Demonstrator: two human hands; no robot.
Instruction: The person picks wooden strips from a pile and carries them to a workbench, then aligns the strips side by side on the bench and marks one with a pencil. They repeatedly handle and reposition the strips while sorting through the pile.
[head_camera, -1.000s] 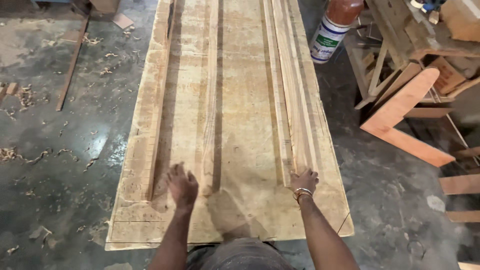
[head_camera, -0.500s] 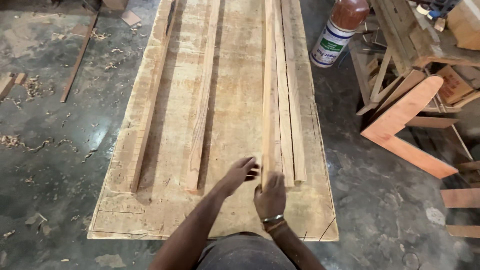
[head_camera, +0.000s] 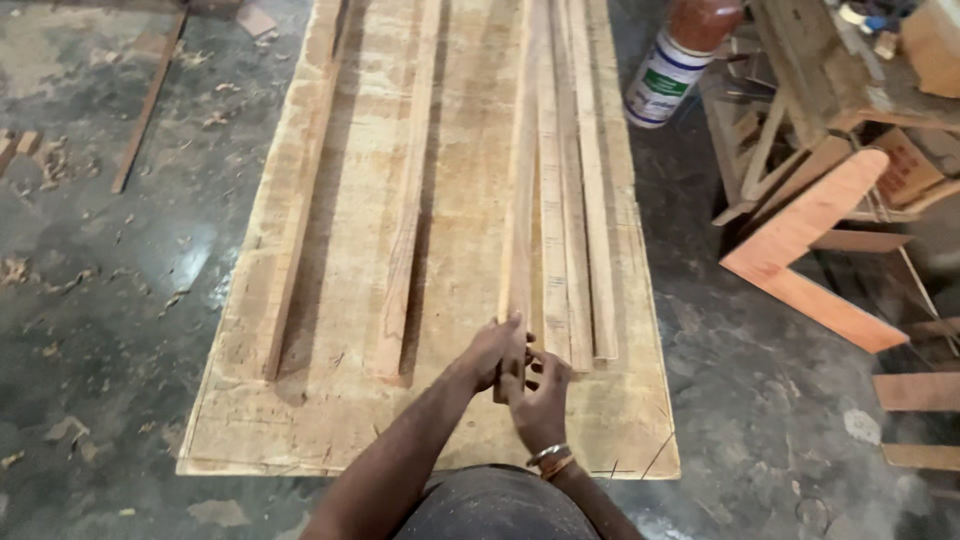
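Looking down from the head cam here. The work surface is a big pale plywood sheet (head_camera: 330, 430), rough and scuffed, with pencil lines near its close corner, lying over a dark stained concrete floor (head_camera: 90, 300) littered with shavings and offcuts.

On the sheet there are long thin wood strips running away from me. Toward the sheet's left side lie two separate battens (head_camera: 300, 230), well apart from each other. Toward its right side a bundle of strips (head_camera: 575, 200) sits packed edge to edge.

The strip in hand (head_camera: 520, 200) is the leftmost of that bundle, its near end lifted a bit off the sheet. My left hand (head_camera: 492, 352) curls over that end, fingers pressed together on it. My right hand (head_camera: 540, 400), bangles on the wrist, grips the same end from below, fingers wrapped round it.

Off the sheet's far right corner stands a white plastic container (head_camera: 668, 75) with a brown top. Right of the sheet there's a jumble of orange-painted wooden frame pieces (head_camera: 810, 250).
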